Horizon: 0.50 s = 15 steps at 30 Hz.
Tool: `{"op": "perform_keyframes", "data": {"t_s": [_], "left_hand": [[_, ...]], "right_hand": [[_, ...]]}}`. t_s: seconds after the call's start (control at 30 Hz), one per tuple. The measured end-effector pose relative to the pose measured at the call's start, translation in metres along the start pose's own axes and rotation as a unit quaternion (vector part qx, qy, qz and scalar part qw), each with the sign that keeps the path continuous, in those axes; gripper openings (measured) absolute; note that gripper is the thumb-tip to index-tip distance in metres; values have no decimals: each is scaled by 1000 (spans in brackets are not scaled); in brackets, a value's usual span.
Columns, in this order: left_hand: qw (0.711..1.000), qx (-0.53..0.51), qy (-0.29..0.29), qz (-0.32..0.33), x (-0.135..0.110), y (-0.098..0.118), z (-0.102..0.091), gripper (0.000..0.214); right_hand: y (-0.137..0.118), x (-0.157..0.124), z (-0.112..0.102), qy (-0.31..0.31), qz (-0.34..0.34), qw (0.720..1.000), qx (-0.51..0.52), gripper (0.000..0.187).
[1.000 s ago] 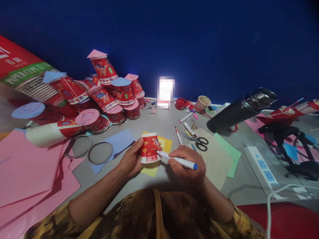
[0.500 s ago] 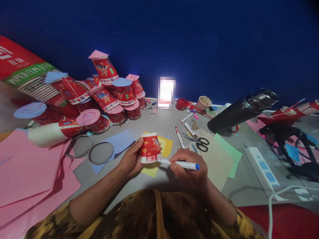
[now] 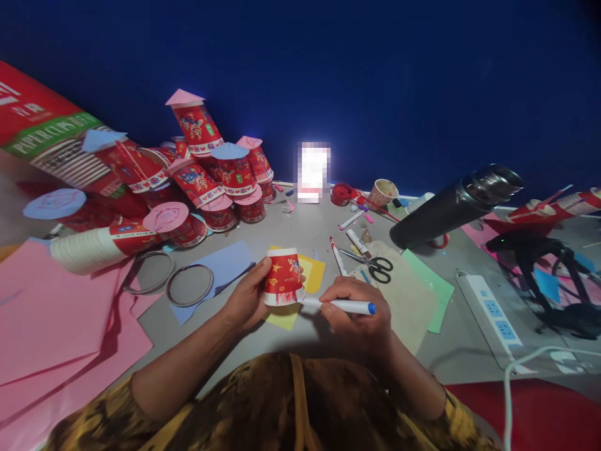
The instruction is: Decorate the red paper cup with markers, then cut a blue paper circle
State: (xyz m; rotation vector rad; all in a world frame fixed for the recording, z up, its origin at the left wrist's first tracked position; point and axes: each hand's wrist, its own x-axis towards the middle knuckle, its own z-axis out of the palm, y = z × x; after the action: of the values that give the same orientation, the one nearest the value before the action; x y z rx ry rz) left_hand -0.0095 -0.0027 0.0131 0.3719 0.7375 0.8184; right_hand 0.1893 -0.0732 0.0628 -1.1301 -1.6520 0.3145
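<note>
My left hand [image 3: 248, 294] grips a red paper cup [image 3: 283, 275] from its left side, with the thumb on the near face and fingers behind it. The cup is printed with a gold star and a blue figure, and red marks show on the white band at its lower edge. In my right hand [image 3: 357, 311] is a white marker [image 3: 350, 305] with a blue end, held like a pen. Its tip points left and meets the lower right edge of the cup. Yellow paper [image 3: 315, 275] lies on the table beneath and behind the cup.
On the left stand stacked red cups with paper tops [image 3: 232, 169], beside two grey rings [image 3: 190, 285] and pink sheets [image 3: 56, 313]. To the right lie scissors [image 3: 380, 269], a dark flask [image 3: 446, 213], green paper [image 3: 429, 282] and a power strip [image 3: 488, 313]. A bright, pixelated rectangle [image 3: 313, 172] stands at the back.
Both hands keep their hold on the cup and marker, nearly in place. The whole view has shifted very slightly; nothing was picked up or put down.
</note>
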Motion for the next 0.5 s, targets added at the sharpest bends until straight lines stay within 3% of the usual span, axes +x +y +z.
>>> {"op": "perform_keyframes", "data": {"t_s": [0.5], "left_hand": [[997,24,-73,30,3,-3,-7,55]], "right_hand": [[1,3,5,38,-32,998,-25,14]]}}
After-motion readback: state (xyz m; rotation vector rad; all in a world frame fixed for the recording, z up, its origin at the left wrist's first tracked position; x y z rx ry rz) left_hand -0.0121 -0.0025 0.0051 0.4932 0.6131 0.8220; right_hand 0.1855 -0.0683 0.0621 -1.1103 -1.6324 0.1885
